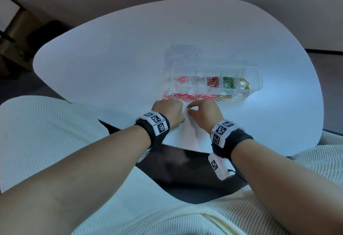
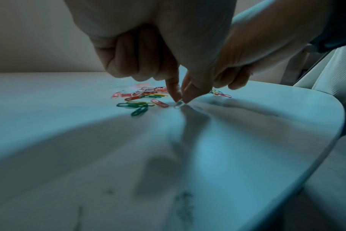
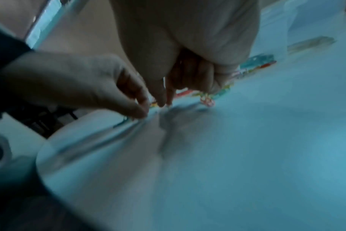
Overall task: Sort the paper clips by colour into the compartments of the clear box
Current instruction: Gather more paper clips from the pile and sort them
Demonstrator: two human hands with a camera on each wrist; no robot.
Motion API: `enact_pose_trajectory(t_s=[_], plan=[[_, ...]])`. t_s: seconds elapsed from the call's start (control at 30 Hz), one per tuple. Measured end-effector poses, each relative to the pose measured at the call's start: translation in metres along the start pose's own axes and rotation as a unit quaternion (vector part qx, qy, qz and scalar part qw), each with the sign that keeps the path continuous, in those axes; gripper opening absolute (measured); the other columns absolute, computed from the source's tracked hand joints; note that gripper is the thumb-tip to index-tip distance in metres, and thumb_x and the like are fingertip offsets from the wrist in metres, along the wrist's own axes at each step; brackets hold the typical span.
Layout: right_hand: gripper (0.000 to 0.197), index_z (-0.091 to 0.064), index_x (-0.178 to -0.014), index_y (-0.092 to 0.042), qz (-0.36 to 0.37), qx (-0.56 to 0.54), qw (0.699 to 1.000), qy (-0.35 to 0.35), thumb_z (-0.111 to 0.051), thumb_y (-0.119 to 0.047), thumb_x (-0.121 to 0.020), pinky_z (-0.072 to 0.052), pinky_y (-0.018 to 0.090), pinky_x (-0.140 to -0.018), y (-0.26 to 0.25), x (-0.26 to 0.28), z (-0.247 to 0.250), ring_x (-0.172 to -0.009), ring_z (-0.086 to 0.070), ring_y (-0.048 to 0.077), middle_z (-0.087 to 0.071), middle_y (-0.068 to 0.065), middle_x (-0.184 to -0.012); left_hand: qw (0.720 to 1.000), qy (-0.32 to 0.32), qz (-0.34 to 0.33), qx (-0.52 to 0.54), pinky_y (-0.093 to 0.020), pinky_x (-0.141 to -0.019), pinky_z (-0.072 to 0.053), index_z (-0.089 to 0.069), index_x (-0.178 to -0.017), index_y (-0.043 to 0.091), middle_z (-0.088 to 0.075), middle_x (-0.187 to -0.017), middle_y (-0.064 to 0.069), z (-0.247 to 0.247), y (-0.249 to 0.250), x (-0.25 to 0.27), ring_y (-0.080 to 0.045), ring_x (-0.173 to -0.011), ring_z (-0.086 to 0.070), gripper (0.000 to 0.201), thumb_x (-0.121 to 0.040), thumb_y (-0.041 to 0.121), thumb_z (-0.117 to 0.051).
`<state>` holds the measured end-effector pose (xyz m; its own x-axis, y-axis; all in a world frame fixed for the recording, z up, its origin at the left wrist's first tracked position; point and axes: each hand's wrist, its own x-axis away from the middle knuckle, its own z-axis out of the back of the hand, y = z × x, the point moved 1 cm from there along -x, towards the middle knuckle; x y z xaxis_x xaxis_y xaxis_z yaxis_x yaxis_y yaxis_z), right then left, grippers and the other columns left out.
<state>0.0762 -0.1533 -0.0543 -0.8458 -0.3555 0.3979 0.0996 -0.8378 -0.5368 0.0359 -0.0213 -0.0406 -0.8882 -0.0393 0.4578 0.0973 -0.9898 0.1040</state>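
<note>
**Both hands low at the loose clips, left pinching a pale one**

Left hand [image 1: 168, 109] hangs over the white surface [image 1: 111, 52], thumb and forefinger tips pressed together on a pale paper clip [image 2: 178, 104] that touches the surface; other fingers curled under. Right hand [image 1: 205, 111] just beside it, fingers curled downward, tips at the surface. Right wrist view too blurred to tell whether it holds anything.

Loose paper clips [image 1: 198, 97], mixed pink, red, yellow, green, lie in a strip between the hands and the clear box [image 1: 257, 76]. Box sits just beyond the strip. Compartments, left to right in the head view: pink, pale, red, green, yellow. A clear lid [image 1: 182, 53] lies behind the box.
</note>
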Motion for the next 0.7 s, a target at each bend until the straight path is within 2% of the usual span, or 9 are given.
enact_pose_trajectory(t_s=[0.07, 0.17, 0.27, 0.33, 0.43, 0.5, 0.6, 0.67, 0.7], plan=[[0.02, -0.076, -0.101, -0.027, -0.005, 0.05, 0.999, 0.004, -0.06, -0.027, -0.088, -0.049, 0.028, -0.072, 0.0, 0.001, 0.001, -0.092, -0.066, 0.024, -0.072, 0.002, -0.103, 1.0, -0.002, 0.0, 0.007, -0.03, -0.07, -0.046, -0.064, -0.093, 0.018, -0.066, -0.091, -0.002, 0.0, 0.0, 0.001, -0.026, -0.081, -0.061, 0.021, -0.082, 0.033, -0.055], [0.015, -0.076, -0.09, -0.022, -0.009, 0.099, 0.995, -0.014, -0.061, -0.022, -0.085, -0.05, 0.029, -0.067, -0.003, -0.002, 0.005, -0.083, -0.066, 0.026, -0.072, 0.006, -0.093, 0.997, -0.006, 0.018, 0.069, -0.031, -0.069, -0.045, -0.056, -0.087, 0.018, -0.061, -0.085, 0.0, -0.001, -0.001, 0.005, -0.025, -0.079, -0.058, 0.02, -0.084, 0.037, -0.05], [0.005, -0.07, -0.083, -0.02, -0.02, 0.1, 0.995, -0.021, -0.065, -0.022, -0.083, -0.047, 0.028, -0.065, -0.001, -0.001, 0.009, -0.08, -0.065, 0.024, -0.069, 0.003, -0.087, 0.984, -0.02, 0.053, 0.172, -0.032, -0.064, -0.036, -0.044, -0.07, 0.018, -0.051, -0.075, -0.001, -0.004, -0.002, 0.006, -0.027, -0.073, -0.049, 0.023, -0.089, 0.029, -0.038], [0.003, -0.067, -0.086, -0.024, -0.029, 0.083, 0.996, -0.016, -0.067, -0.026, -0.084, -0.046, 0.028, -0.066, 0.003, 0.001, 0.011, -0.082, -0.063, 0.022, -0.064, -0.001, -0.088, 0.973, -0.024, 0.068, 0.218, -0.032, -0.061, -0.032, -0.037, -0.063, 0.017, -0.046, -0.069, -0.003, -0.006, -0.003, 0.004, -0.028, -0.069, -0.043, 0.027, -0.089, 0.024, -0.035], [0.013, -0.073, -0.088, -0.022, -0.038, 0.083, 0.996, -0.014, -0.068, -0.034, -0.085, -0.05, 0.028, -0.067, 0.003, 0.002, 0.011, -0.081, -0.066, 0.024, -0.069, 0.002, -0.088, 0.967, -0.018, 0.026, 0.255, -0.033, -0.059, -0.027, -0.029, -0.061, 0.014, -0.036, -0.064, -0.002, -0.005, -0.001, 0.003, -0.025, -0.066, -0.034, 0.035, -0.095, 0.021, -0.033], [0.019, -0.07, -0.094, -0.018, -0.043, 0.118, 0.992, -0.03, -0.065, -0.034, -0.085, -0.05, 0.028, -0.068, 0.001, 0.003, 0.007, -0.081, -0.065, 0.025, -0.069, 0.004, -0.092, 0.966, -0.015, -0.022, 0.259, -0.035, -0.062, -0.027, -0.029, -0.061, 0.014, -0.036, -0.064, -0.003, -0.004, 0.002, 0.005, -0.025, -0.066, -0.035, 0.043, -0.103, 0.028, -0.03], [0.02, -0.058, -0.098, -0.014, -0.052, 0.142, 0.986, -0.074, -0.054, -0.03, -0.087, -0.046, 0.03, -0.071, 0.0, 0.007, 0.001, -0.088, -0.062, 0.028, -0.063, 0.007, -0.098, 0.95, 0.002, -0.052, 0.307, -0.037, -0.066, -0.034, -0.04, -0.068, 0.013, -0.047, -0.071, -0.01, -0.001, 0.005, 0.006, -0.026, -0.069, -0.042, 0.042, -0.104, 0.031, -0.03], [0.016, -0.057, -0.09, -0.012, -0.05, 0.09, 0.989, -0.103, -0.047, -0.024, -0.09, -0.041, 0.029, -0.069, 0.0, 0.01, 0.006, -0.088, -0.059, 0.03, -0.062, 0.009, -0.093, 0.927, -0.004, -0.041, 0.373, -0.034, -0.063, -0.035, -0.045, -0.068, 0.014, -0.046, -0.067, -0.004, 0.007, 0.006, 0.005, -0.021, -0.063, -0.041, 0.039, -0.103, 0.026, -0.033], [0.017, -0.055, -0.081, -0.011, -0.054, 0.039, 0.991, -0.113, -0.045, -0.02, -0.09, -0.038, 0.028, -0.064, -0.002, 0.01, 0.011, -0.082, -0.056, 0.029, -0.059, 0.008, -0.084, 0.906, -0.014, -0.023, 0.423, -0.031, -0.058, -0.034, -0.048, -0.068, 0.016, -0.045, -0.064, -0.001, 0.012, 0.007, 0.003, -0.019, -0.059, -0.04, 0.038, -0.103, 0.025, -0.035]])
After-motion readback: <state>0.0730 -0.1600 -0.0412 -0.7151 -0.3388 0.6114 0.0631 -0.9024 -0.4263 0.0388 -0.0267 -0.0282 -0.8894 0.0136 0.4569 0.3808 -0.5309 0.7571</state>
